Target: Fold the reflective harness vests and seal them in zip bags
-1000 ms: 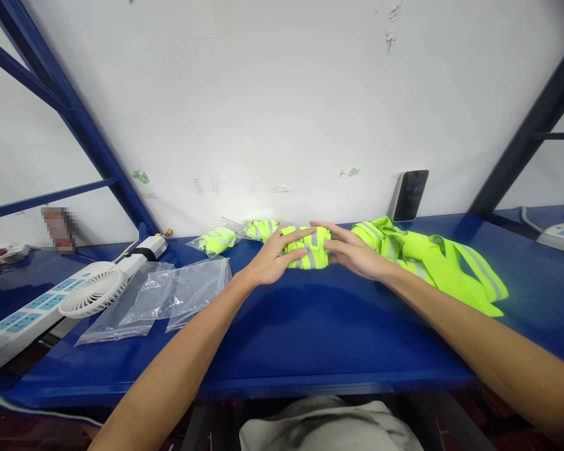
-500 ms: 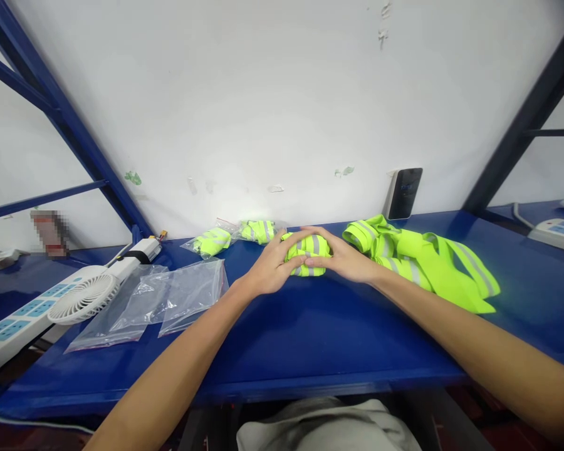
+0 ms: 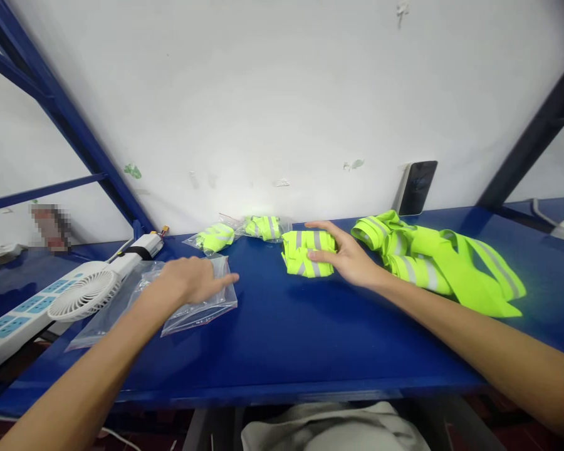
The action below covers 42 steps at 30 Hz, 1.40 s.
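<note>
A folded neon-yellow reflective vest bundle (image 3: 305,254) with silver stripes rests on the blue table. My right hand (image 3: 348,254) grips its right side, the thumb on the front and the index finger reaching over the top edge. Over to the left, my left hand (image 3: 190,282) lies palm down on the clear zip bags (image 3: 197,316), thumb stretched out to the right; its other fingers are mostly hidden. Two bagged yellow bundles sit near the wall, one on the left (image 3: 215,238) and one on the right (image 3: 263,227).
Loose neon-yellow reflective fabric (image 3: 451,263) is heaped on the right of the blue table (image 3: 282,344). A phone (image 3: 417,188) leans against the wall. A small white fan (image 3: 87,294) lies by a power strip (image 3: 9,332) at left. Blue frame posts (image 3: 75,131) stand at the sides.
My left hand has let go of the yellow bundle and moved left onto the clear bags, the top one shifting slightly. My right hand has stayed at the bundle.
</note>
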Available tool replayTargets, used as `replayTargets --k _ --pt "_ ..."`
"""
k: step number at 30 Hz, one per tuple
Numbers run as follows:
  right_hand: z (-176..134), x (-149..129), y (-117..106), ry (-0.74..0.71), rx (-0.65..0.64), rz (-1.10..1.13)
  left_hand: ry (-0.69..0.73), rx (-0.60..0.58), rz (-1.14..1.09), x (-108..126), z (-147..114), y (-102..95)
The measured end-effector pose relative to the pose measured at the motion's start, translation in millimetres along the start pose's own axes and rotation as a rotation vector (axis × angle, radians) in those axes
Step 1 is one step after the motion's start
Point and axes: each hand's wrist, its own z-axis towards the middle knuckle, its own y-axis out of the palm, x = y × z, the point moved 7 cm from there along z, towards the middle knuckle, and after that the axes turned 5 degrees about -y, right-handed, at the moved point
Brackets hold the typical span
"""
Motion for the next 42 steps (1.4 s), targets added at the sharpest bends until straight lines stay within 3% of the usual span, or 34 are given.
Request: replayTargets --k 2,5,8,10,13,15,18,21,25,27,29,32,35,38,42 --pt "-2 -8 9 -0.043 -0.057 -0.056 0.063 -0.024 -0.042 -1 3 23.3" --pt "-5 -14 19 -0.083 -0.107 -0.040 0.170 -0.040 -0.207 4 5 37.4" --pt "-8 -17 21 -0.116 -0.101 0.005 0.233 -0.096 -0.423 8 4 28.7" --pt "-8 -19 19 -0.116 -0.085 0.028 0.255 -0.035 -0.488 13 4 13.8" --pt "-8 -21 15 -0.112 -0.053 0.061 0.194 0.109 -0.391 17 9 1.4" --pt "-8 -22 13 -0.106 -0.045 0.071 0.165 0.095 -0.263 22 14 6.6" --pt "-8 -22 11 -0.096 -0.073 0.067 0.252 0.028 -0.120 33 16 8.4" --pt "-7 -22 11 -0.110 -0.105 0.080 0.283 0.102 -0.011 41 5 -22.6" --pt "-5 -17 9 -0.090 -0.070 0.103 0.154 0.365 0.015 60 -11 -78.3" --pt "-3 -13 4 -0.075 -0.013 0.112 0.123 0.519 -0.114 78 -12 -87.8" --pt "-1 -7 -3 -0.066 0.051 0.122 0.167 0.590 -0.279 98 -1 -77.1" --pt "3 7 -17 -0.011 0.147 0.118 0.263 0.620 -0.678 116 24 -45.3" --pt "4 22 -27 0.077 0.214 0.114 0.335 0.550 -1.001 118 42 -13.0" --pt "4 29 -26 0.145 0.236 0.275 0.428 0.469 -1.019 125 42 4.1" --pt "2 32 -17 0.255 0.248 0.500 0.501 0.498 -0.916 133 31 3.6"
